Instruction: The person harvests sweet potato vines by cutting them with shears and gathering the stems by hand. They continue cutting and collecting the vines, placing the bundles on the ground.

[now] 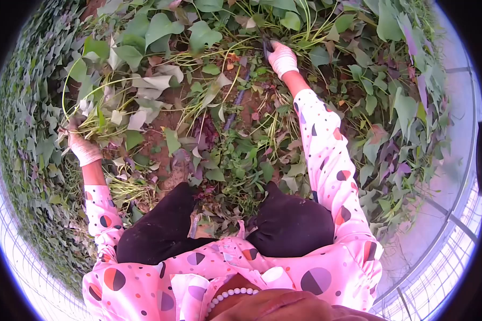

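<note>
Gripping vine stems (pixel 98 127) in the left hand (pixel 84 148) and a dark tool (pixel 266 48) in the right hand (pixel 281 58).
At the left of the view, the left fingers are closed around the slender, pale green stems, which fan away and to the right, one bending in a thin arc; the broad, pointed leaves about them are smooth, some greyish. Far ahead and right of centre, the right fingers are clenched on the tool among trailing stems; its long axis runs roughly away from the person, but its full shape is hidden. Between the hands, brown soil (pixel 160 127) shows through tangled foliage, near a narrow dark strip (pixel 236 104) lying aslant. Pink sleeves (pixel 326 139) with round, two-toned prints cover both arms.
</note>
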The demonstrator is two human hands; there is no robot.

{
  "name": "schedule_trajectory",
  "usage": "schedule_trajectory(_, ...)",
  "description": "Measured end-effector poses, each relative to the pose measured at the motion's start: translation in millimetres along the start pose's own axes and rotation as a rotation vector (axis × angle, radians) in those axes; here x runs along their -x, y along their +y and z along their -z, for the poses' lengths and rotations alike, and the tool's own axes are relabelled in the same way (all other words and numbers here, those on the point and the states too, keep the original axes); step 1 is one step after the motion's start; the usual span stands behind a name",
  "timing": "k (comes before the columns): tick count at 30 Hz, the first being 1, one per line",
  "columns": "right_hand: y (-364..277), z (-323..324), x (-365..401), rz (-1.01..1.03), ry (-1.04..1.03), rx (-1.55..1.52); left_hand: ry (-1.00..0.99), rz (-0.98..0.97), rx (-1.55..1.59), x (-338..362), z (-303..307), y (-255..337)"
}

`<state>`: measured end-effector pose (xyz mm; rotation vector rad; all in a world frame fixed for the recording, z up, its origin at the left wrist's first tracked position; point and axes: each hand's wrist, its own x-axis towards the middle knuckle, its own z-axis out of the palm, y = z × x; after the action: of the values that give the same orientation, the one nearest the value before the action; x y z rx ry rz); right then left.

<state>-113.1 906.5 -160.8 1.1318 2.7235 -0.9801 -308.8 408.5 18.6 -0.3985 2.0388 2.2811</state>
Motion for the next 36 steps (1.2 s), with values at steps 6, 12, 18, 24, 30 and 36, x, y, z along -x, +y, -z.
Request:
schedule_trajectory(6, -3, -40, -37, 0.211, -0.074, 0.465, -0.319, -0.126, -0.441, 54, -40, -7)
schedule_trajectory(12, -25, -26, -26, 0.179, -0.22, 0.501, -0.479, -0.253, -0.701, 48, -45, -29)
schedule_trajectory(18, -33, 22, 41, 0.127, -0.436, -0.214, -0.518, -0.096, -0.572, 105, -90, -16)
schedule_trajectory(24, -107, 90, 166, -0.101, -0.619, -0.798, -0.965, -0.309, -0.479, 140, -117, -37)
schedule_trajectory(30, -153, 105, 216, -0.105, -0.705, -0.867, -1.154, 0.501, 0.188, 174, -129, -49)
schedule_trajectory(36, -175, 121, 247, 0.02, -0.696, -0.974, -1.001, 0.262, 0.183, 197, -123, -32)
